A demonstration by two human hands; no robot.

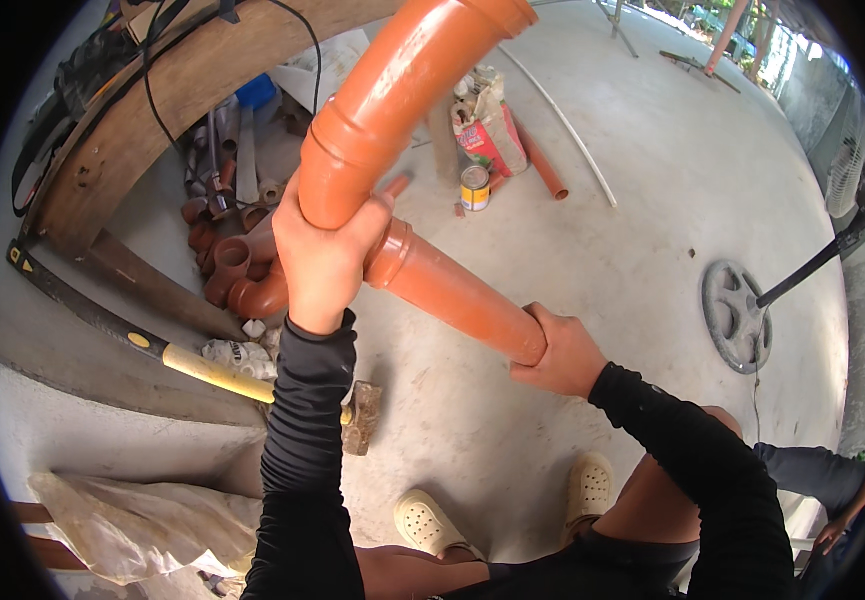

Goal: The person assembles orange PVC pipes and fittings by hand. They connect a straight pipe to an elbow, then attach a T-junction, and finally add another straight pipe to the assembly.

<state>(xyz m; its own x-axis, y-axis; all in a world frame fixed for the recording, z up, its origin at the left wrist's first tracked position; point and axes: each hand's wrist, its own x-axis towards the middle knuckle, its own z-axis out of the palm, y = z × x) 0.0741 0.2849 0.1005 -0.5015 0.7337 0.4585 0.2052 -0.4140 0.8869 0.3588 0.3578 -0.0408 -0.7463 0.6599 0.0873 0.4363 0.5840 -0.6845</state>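
Note:
An orange plastic pipe assembly (382, 90) is held up in front of me, a wide pipe joined to a narrower branch pipe (457, 295). My left hand (324, 250) wraps round the fitting near the joint, its fingers partly hidden behind the pipe. Around the lower right end of the branch pipe, my right hand (564, 355) is closed. The wide part rises toward the top of the view, while the branch slants down to the right. Both forearms wear black sleeves.
Loose orange pipe fittings (237, 265) lie under a wooden board (142, 150) at left. A sledgehammer (217, 375) leans there. Beyond are a yellow can (474, 188), a sack (487, 130) and a white tube (562, 125). A fan base (737, 315) and another person's hand (832, 535) are at right.

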